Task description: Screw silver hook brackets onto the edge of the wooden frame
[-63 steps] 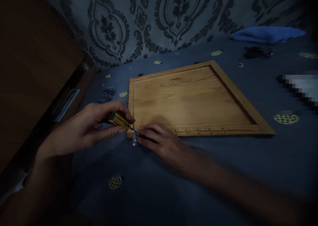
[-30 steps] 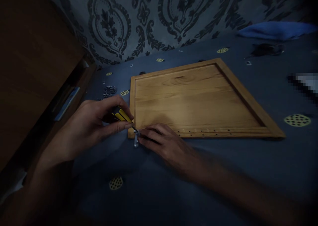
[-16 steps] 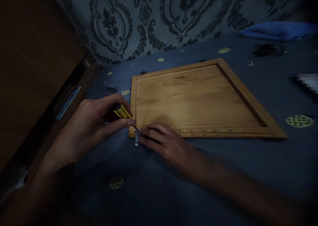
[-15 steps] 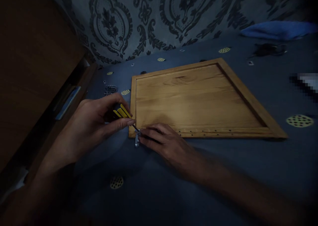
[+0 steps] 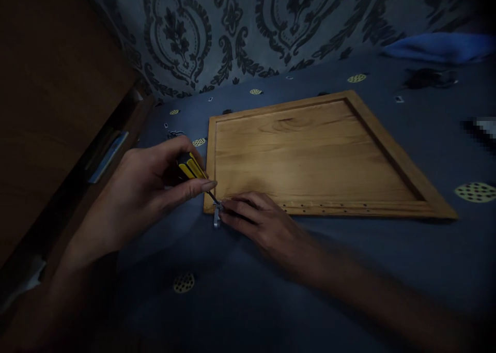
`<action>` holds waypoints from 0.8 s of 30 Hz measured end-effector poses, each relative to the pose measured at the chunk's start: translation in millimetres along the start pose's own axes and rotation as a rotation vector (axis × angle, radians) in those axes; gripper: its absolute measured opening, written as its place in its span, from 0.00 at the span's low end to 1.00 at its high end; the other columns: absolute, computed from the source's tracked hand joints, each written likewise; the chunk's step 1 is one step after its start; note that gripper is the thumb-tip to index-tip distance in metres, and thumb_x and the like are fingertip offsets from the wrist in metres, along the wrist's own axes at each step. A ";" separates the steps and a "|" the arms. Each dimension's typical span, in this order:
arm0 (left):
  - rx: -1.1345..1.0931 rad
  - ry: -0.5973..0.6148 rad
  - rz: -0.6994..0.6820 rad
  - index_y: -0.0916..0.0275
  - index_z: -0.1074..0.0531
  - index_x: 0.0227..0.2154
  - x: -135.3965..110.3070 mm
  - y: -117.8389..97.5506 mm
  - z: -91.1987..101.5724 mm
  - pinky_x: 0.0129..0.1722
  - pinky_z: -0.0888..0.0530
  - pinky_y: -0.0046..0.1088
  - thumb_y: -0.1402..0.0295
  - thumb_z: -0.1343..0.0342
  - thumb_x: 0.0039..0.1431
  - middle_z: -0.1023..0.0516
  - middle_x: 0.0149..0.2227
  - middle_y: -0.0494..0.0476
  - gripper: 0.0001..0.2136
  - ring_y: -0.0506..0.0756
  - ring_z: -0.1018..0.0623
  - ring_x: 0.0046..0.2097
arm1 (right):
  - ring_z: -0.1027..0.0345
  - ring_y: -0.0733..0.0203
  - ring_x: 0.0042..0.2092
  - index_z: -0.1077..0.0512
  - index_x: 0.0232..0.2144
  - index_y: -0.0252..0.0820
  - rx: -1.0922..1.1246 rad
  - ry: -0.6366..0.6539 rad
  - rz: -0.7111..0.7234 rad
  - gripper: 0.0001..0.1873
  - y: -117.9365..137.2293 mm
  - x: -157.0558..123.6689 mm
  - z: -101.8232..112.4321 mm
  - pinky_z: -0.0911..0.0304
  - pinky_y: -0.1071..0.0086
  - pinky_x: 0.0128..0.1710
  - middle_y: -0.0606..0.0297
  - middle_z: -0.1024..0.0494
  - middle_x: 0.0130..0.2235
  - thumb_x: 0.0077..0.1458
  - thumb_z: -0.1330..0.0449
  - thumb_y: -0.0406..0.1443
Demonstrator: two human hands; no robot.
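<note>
A framed wooden board [image 5: 310, 151] lies flat on a blue patterned cloth [image 5: 271, 280]. My left hand [image 5: 151, 193] is closed round a yellow and black screwdriver [image 5: 191, 169], whose thin shaft slants down to the board's near left corner. There its tip meets a small silver metal hook [image 5: 216, 217]. My right hand [image 5: 258, 221] lies beside it, fingers pressed together on the hook, holding it against the board's front edge. A row of small holes [image 5: 321, 206] runs along that front edge.
Several more metal hooks [image 5: 175, 134] lie on the cloth left of the board. A dark wooden cabinet [image 5: 58, 100] stands at the left. A blue cloth bundle [image 5: 437, 47] and a dark object [image 5: 426, 77] lie at the far right. Patterned fabric [image 5: 251, 27] rises behind.
The screwdriver handle has turned in my left hand and tilted more upright. My right hand stays on the hook. The view has shifted slightly to the left.
</note>
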State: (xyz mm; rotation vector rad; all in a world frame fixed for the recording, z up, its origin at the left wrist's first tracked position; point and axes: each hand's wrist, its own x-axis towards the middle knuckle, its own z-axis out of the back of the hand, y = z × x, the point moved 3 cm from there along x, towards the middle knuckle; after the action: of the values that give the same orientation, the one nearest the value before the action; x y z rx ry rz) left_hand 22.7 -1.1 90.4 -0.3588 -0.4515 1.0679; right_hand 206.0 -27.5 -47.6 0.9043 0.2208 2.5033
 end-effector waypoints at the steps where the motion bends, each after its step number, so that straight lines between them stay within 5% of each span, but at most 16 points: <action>1: 0.000 0.009 -0.015 0.58 0.24 0.36 0.1 -0.5 -1.1 0.23 0.34 0.24 0.55 0.35 0.62 0.23 0.28 0.44 0.12 0.48 0.29 0.26 | 0.31 0.50 0.55 0.26 0.54 0.35 0.000 0.006 0.000 0.18 0.2 0.2 0.3 0.28 0.52 0.54 0.52 0.20 0.54 0.69 0.50 0.26; 14: 0.052 0.053 -0.066 0.60 0.26 0.36 1.5 -3.5 -6.6 0.25 0.34 0.20 0.60 0.38 0.65 0.23 0.28 0.43 0.09 0.47 0.27 0.27 | 0.32 0.50 0.56 0.25 0.54 0.37 0.004 0.011 -0.010 0.17 0.4 -0.9 -0.5 0.28 0.53 0.54 0.53 0.21 0.54 0.69 0.48 0.27; 24: 0.003 0.174 -0.107 0.61 0.29 0.41 1.3 -8.7 -6.9 0.35 0.29 0.19 0.67 0.42 0.68 0.19 0.37 0.46 0.04 0.48 0.18 0.37 | 0.32 0.49 0.56 0.25 0.54 0.33 0.016 -0.021 0.007 0.16 0.0 -2.0 -2.1 0.28 0.52 0.53 0.50 0.20 0.53 0.69 0.47 0.29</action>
State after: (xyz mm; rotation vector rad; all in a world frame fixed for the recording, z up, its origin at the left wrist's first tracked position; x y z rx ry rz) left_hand 33.3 -4.2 89.0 -0.4172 -0.3100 0.9245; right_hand 206.0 -28.4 -50.3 0.9382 0.2313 2.5007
